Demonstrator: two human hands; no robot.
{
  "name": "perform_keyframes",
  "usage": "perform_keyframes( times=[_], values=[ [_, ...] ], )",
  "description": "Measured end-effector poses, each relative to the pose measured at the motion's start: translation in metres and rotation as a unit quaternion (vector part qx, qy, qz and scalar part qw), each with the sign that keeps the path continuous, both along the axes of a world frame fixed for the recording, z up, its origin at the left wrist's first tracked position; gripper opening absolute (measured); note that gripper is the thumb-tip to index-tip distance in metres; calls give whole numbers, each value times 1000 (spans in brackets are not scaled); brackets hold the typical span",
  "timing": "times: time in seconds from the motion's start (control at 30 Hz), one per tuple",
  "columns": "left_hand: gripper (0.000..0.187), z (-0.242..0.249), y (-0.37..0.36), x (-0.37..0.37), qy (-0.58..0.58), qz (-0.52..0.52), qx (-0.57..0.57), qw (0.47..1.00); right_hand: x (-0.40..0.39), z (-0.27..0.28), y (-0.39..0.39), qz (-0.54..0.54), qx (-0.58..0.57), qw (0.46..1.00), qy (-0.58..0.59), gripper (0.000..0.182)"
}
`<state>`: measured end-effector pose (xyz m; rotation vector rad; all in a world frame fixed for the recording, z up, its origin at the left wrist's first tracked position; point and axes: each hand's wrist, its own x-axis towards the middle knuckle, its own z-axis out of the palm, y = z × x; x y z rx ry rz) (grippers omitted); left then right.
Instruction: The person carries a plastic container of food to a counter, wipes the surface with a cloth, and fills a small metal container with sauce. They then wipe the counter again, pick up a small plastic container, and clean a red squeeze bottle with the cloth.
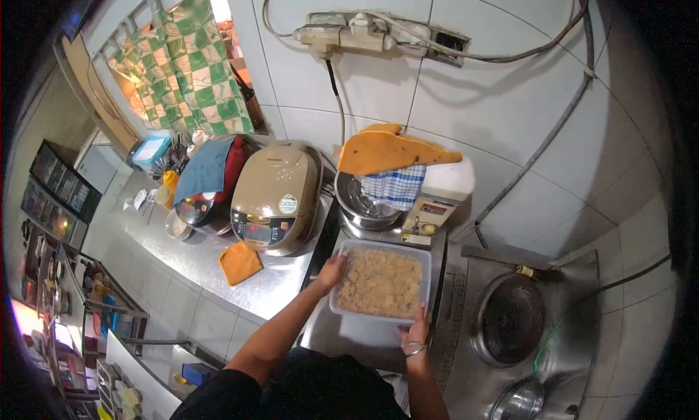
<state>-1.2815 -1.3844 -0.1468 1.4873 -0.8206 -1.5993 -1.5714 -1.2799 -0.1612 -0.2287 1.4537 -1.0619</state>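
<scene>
A clear plastic container full of chunky, light-brown food is held level between my two hands, over the metal counter. My left hand grips its left side, fingers closed round the rim. On the near right corner, my right hand has hold of it, with bangles at the wrist. Just beyond the container stands a stand mixer with a steel bowl. An orange cloth and a blue-and-white checked cloth lie over the mixer.
A gold rice cooker and a second cooker under a blue cloth stand on the left counter. A folded orange cloth lies near its edge. To the right are a dark wok and a steel bowl. Power sockets with cables run along the wall.
</scene>
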Motion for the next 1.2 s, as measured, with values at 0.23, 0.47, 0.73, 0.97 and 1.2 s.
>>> perform_keyframes(
  times=[0.23, 0.47, 0.73, 0.97, 1.2],
  values=[
    [90, 44, 124, -27, 58, 91, 105, 989, -16, 15, 5, 3, -41, 997, 72, 75],
    [113, 44, 152, -3, -61, -60, 101, 991, -34, 28, 18, 126, -127, 984, -4, 62],
    [86, -8, 106, -39, 109, -164, 8, 980, -38, 7, 19, 127, -139, 965, -180, 61],
    [90, -8, 116, -29, 100, -142, 143, 974, -39, 9, 23, 146, -87, 952, -254, 58],
    [87, -1, 222, 18, 171, -26, 81, 982, -3, -16, 39, 219, -28, 946, -236, 51]
  ],
)
